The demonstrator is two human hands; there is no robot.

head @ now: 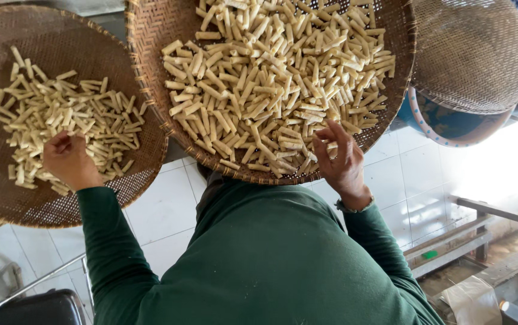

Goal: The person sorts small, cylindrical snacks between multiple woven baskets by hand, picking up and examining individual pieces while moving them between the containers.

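We see two round woven trays side by side above a white tiled floor (pixel 169 216). The large middle tray (pixel 151 36) is heaped with short pale dough sticks (pixel 271 78). The right hand (pixel 338 157) rests at its near edge, fingers loosely spread over the sticks, gripping nothing we can make out. The left tray (pixel 6 192) holds a thinner scatter of sticks (pixel 60 114); the left hand (pixel 66 159) sits among them with fingers curled, whether pinching one we cannot tell. A third woven basket (pixel 475 54) covers a blue bowl (pixel 445 123) at right.
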